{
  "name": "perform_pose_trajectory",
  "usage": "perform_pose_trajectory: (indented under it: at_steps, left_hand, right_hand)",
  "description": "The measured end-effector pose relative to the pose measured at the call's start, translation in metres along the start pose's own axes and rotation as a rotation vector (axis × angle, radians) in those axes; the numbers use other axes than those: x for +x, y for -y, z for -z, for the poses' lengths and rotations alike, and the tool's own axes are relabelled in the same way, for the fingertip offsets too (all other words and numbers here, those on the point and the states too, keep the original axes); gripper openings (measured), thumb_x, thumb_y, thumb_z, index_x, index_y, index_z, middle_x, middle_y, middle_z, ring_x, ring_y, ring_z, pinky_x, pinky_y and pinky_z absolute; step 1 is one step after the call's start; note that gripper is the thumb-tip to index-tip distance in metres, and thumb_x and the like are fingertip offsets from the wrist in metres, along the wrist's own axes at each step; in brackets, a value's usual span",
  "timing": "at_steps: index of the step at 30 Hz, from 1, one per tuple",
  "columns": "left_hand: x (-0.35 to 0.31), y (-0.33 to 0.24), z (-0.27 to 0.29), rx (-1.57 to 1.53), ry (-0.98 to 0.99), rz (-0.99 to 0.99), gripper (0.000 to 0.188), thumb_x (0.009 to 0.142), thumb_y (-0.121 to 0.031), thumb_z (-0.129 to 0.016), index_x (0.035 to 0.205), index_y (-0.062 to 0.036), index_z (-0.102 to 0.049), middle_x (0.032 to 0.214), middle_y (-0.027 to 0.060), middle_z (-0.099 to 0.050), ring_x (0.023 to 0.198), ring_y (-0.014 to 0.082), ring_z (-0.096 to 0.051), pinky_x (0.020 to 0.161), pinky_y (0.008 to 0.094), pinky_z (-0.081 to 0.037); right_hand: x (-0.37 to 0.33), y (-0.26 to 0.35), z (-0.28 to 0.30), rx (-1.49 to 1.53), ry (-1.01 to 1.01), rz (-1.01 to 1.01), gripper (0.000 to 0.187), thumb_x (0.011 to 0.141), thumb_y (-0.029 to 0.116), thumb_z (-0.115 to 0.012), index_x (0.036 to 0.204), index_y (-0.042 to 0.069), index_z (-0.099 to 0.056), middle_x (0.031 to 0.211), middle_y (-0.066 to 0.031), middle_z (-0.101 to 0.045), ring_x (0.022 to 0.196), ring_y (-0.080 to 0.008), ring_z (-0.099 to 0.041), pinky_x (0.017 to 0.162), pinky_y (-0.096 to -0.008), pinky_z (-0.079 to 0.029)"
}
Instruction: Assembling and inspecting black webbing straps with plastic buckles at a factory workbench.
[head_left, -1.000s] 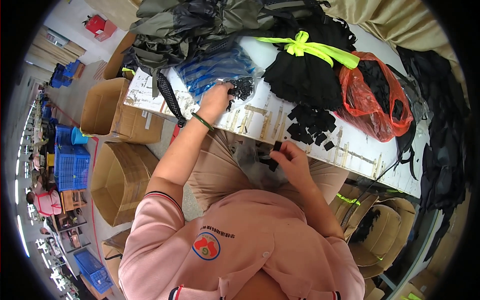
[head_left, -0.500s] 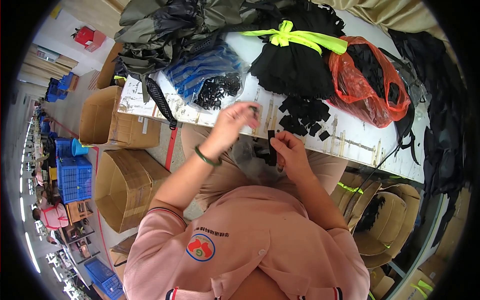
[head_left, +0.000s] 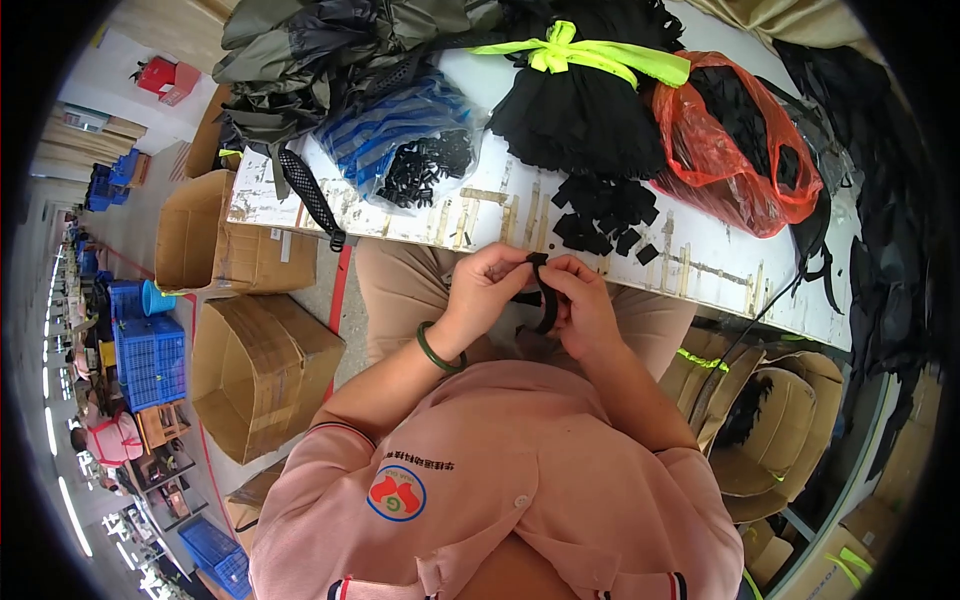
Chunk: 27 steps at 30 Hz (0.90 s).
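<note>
My left hand (head_left: 480,292) and my right hand (head_left: 584,302) meet in front of the table's near edge, both closed in a pinch. Between their fingertips is a small black plastic buckle (head_left: 537,259), at the upper end of a black webbing strap (head_left: 547,305). The left fingers grip the buckle and the right ones the strap, which curves down beside the right palm. Beyond the hands, an open clear bag with many small black buckles (head_left: 428,168) lies on the table. Black cut fabric pieces (head_left: 603,213) are heaped to its right.
On the worn white table (head_left: 400,228) sit a black strap bundle (head_left: 575,125) tied with neon yellow, a red plastic bag (head_left: 730,195) of black material, and dark bags (head_left: 310,60). Cardboard boxes stand left (head_left: 262,375) and right (head_left: 780,430). Another person (head_left: 115,438) is far left.
My left hand has come down and right from near the table edge, bringing a small black piece to the strap in my right hand. The right hand stays nearly in place.
</note>
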<state>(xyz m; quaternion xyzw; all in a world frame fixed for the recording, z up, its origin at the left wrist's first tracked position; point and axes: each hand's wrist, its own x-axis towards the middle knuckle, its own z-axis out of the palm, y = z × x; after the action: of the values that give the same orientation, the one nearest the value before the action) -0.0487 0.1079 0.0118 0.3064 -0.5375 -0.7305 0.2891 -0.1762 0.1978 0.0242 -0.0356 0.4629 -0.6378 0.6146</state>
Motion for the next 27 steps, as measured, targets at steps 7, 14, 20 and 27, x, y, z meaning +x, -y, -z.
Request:
perform_pose_trajectory:
  at_steps: [7,14,20,27]
  left_hand:
    - [-0.001,-0.011,-0.003,0.647,-0.087,-0.593,0.018,0.073,0.007,-0.067,0.089,-0.0011,-0.065,0.085,0.0100,-0.063,0.076,0.0205,-0.064,0.064,0.0279,-0.051]
    - [0.001,-0.011,0.003,0.621,-0.036,-0.551,0.021,0.072,0.008,-0.067,0.091,-0.0010,-0.065,0.084,0.0100,-0.063,0.075,0.0224,-0.063,0.064,0.0291,-0.050]
    - [-0.002,-0.019,0.009,0.590,0.129,-0.394,0.013,0.078,0.003,-0.066,0.090,0.0002,-0.064,0.083,0.0092,-0.064,0.072,0.0178,-0.062,0.064,0.0278,-0.050]
    - [-0.004,-0.015,0.014,-0.361,0.149,0.432,0.012,0.091,-0.012,-0.060,0.091,-0.0008,-0.064,0.080,0.0068,-0.064,0.066,0.0134,-0.062,0.063,0.0246,-0.050]
  right_hand:
    - [-0.002,-0.011,0.002,0.392,0.140,-0.136,0.008,0.085,0.013,-0.060,0.089,0.012,-0.054,0.061,0.0001,-0.052,0.045,-0.0057,-0.036,0.041,-0.0215,-0.027]
    - [-0.002,-0.011,0.003,0.373,0.187,-0.099,0.008,0.087,0.014,-0.060,0.091,0.011,-0.055,0.064,-0.0002,-0.053,0.045,-0.0055,-0.036,0.041,-0.0203,-0.026]
    - [-0.005,0.002,0.006,0.110,0.079,0.079,0.016,0.085,0.013,-0.066,0.097,0.009,-0.056,0.068,0.0016,-0.056,0.046,-0.0026,-0.039,0.039,-0.0169,-0.022]
    - [-0.011,-0.001,0.007,-0.768,0.116,0.736,0.011,0.082,0.004,-0.065,0.094,0.003,-0.065,0.070,-0.0012,-0.055,0.062,-0.0097,-0.052,0.052,-0.0200,-0.040]
